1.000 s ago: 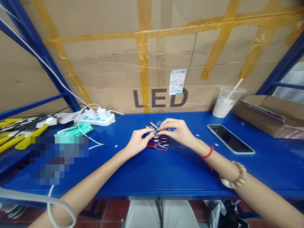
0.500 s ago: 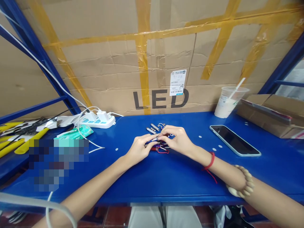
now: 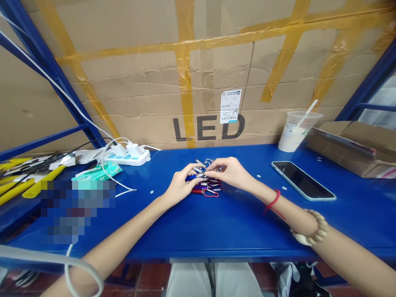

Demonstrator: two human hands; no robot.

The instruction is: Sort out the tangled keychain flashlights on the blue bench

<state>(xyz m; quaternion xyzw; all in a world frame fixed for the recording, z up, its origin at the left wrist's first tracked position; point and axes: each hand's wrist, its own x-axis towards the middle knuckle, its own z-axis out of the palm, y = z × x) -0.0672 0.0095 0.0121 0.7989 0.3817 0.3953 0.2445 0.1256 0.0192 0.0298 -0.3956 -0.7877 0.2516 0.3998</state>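
Both my hands meet over a small pile of keychain pen lights (image 3: 208, 188) lying on the blue table (image 3: 216, 222). My left hand (image 3: 179, 185) pinches the blue barrel of one small pen light (image 3: 194, 177), held just above the pile. My right hand (image 3: 230, 171) pinches the silver end of the same light with thumb and forefinger. Red and purple lights with red carabiner clips lie under the hands. A few loose silver parts (image 3: 201, 162) lie just behind the fingers.
A phone (image 3: 302, 180) lies face up to the right, with a plastic cup and straw (image 3: 293, 132) and a flat cardboard box (image 3: 355, 146) behind it. A white power strip (image 3: 127, 155), a green packet (image 3: 97, 172) and yellow-handled tools (image 3: 34, 185) sit at the left. A taped cardboard sheet marked LED stands behind.
Both hands stay on the small blue light, which has lifted slightly and shifted toward the back. The view has wobbled a little.
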